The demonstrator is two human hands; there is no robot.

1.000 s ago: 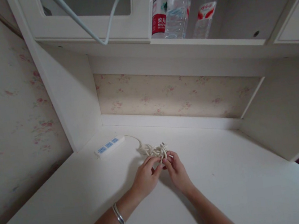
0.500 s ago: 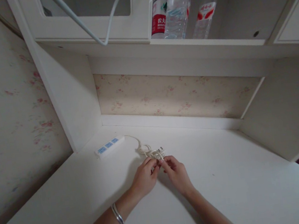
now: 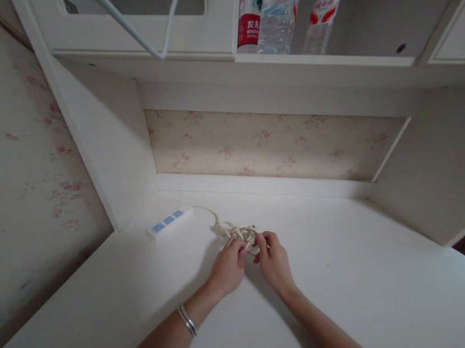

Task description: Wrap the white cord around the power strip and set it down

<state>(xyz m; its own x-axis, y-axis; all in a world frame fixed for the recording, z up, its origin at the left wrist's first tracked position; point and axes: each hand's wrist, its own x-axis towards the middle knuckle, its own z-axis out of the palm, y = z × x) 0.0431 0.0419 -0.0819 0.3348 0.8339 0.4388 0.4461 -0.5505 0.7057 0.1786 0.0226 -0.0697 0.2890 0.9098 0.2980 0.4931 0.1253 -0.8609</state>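
A bundle of white power cord [image 3: 243,232] lies in loops near the middle of the desk. My left hand [image 3: 230,262] pinches the cord at the bundle's near left side, a bracelet round its wrist. At the near right side my right hand [image 3: 273,256] has its fingers closed on the cord too, a little apart from the left. From the bundle the cord runs back to a white power strip [image 3: 170,222] with blue socket faces, lying to the left. The plug is hard to make out among the loops.
The white desk [image 3: 357,288] spreads around my arms. Above hangs a shelf [image 3: 324,62] holding clear plastic bottles [image 3: 277,24]. A pale bent rod [image 3: 162,53] hangs before the cabinet door. Side panels [image 3: 115,149] close in the desk, and flowered wallpaper [image 3: 262,139] covers the back.
My hands have moved slightly apart, and the cord's loops are more spread. The plug prongs, visible before at the bundle's top, no longer show clearly. The power strip stays in place.
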